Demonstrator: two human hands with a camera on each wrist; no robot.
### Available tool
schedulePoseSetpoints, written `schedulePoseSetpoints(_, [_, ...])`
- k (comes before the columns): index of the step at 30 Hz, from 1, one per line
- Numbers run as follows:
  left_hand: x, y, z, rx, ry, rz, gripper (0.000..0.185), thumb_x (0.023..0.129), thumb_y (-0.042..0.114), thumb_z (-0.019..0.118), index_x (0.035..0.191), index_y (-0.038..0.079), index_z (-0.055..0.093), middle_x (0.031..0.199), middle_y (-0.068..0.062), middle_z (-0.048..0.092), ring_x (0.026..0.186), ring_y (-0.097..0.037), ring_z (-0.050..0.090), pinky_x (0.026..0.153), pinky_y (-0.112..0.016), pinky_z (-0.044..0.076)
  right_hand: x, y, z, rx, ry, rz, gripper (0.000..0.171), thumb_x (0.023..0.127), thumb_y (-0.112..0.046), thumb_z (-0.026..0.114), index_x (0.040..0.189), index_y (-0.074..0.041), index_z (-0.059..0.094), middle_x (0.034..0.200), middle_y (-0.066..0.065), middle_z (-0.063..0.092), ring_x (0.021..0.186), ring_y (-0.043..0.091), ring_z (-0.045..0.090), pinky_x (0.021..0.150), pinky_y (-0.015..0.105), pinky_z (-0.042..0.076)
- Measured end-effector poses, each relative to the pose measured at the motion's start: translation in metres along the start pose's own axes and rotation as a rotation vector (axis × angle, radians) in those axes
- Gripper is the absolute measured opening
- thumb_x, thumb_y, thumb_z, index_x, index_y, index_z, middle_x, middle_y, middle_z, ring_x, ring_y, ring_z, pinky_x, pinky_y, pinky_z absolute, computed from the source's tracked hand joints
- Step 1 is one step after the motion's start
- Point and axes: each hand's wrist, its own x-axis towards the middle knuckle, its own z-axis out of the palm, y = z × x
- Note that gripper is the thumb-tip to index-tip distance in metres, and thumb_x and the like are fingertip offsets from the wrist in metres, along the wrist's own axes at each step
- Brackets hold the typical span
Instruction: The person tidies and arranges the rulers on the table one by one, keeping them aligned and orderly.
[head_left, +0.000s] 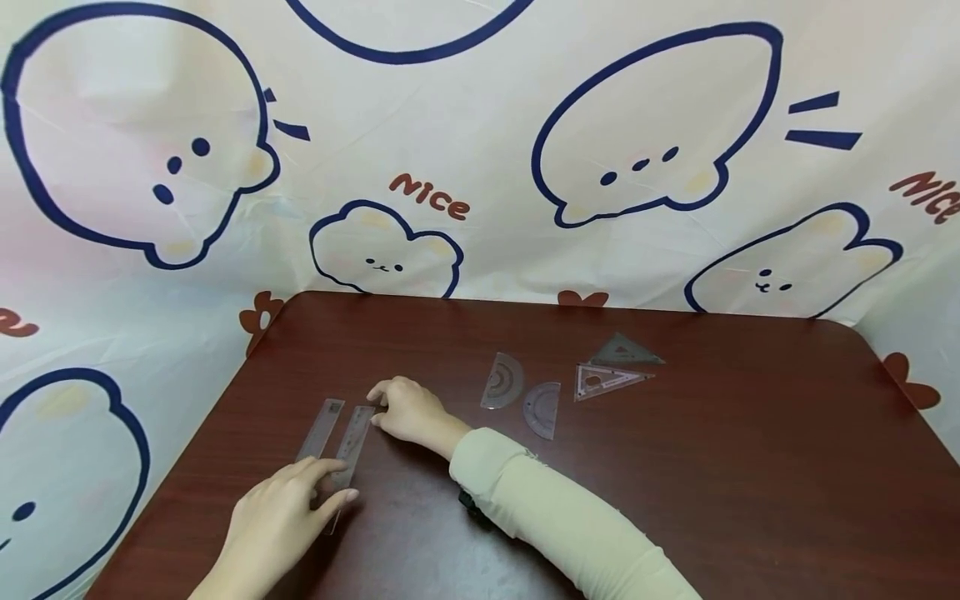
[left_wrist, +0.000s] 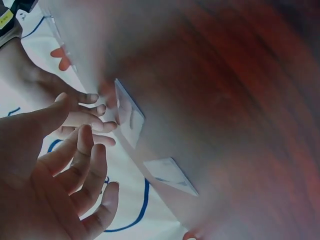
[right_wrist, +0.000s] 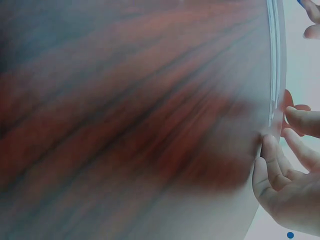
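Two clear plastic rulers lie side by side on the dark wood table (head_left: 675,467), the left ruler (head_left: 320,427) and the right ruler (head_left: 354,432). My left hand (head_left: 281,517) rests straight fingers on the near end of the right ruler, thumb beside it. In the left wrist view that left hand (left_wrist: 65,185) is spread and holds nothing. My right hand (head_left: 405,410), in a cream sleeve (head_left: 555,517), touches the same ruler's far end with its fingertips. In the right wrist view the ruler's edge (right_wrist: 274,60) runs down to those fingertips (right_wrist: 267,145).
Two clear half-round protractors (head_left: 502,380) (head_left: 543,408) and two clear set squares (head_left: 621,351) (head_left: 606,379) lie past my right hand, mid-table. A cartoon-print cloth (head_left: 480,167) hangs behind and around the table. The table's left edge is close to the rulers.
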Motion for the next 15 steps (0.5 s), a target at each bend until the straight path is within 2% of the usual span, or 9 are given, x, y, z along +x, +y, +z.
schedulePoseSetpoints(4, [0.004, 0.005, 0.000, -0.015, 0.001, 0.027, 0.028, 0.084, 0.035, 0.080, 0.109, 0.023, 0.074, 0.081, 0.016, 0.059, 0.066, -0.004, 0.051, 0.058, -0.035, 0.046, -0.001, 0.004, -0.004, 0.025, 0.004, -0.011, 0.028, 0.092, -0.023, 0.073, 0.120, -0.022, 0.070, 0.102, -0.008, 0.063, 0.089, 0.006, 0.060, 0.071, 0.023, 0.048])
schedulePoseSetpoints(10, [0.009, 0.009, -0.003, -0.018, -0.037, 0.056, 0.023, 0.087, 0.030, 0.077, 0.109, 0.026, 0.073, 0.088, 0.014, 0.063, 0.069, -0.004, 0.052, 0.063, -0.035, 0.047, -0.006, 0.012, -0.016, 0.086, -0.004, -0.034, 0.026, 0.093, -0.021, 0.072, 0.119, -0.019, 0.071, 0.101, -0.006, 0.067, 0.088, 0.008, 0.062, 0.073, 0.024, 0.050])
schedulePoseSetpoints(15, [0.014, 0.010, -0.007, -0.018, -0.033, 0.084, 0.023, 0.089, 0.028, 0.076, 0.111, 0.024, 0.073, 0.098, 0.009, 0.068, 0.070, -0.006, 0.055, 0.060, -0.035, 0.047, -0.011, 0.021, -0.028, 0.115, 0.023, -0.062, 0.024, 0.094, -0.018, 0.070, 0.118, -0.015, 0.071, 0.102, -0.003, 0.068, 0.090, 0.011, 0.063, 0.075, 0.027, 0.050])
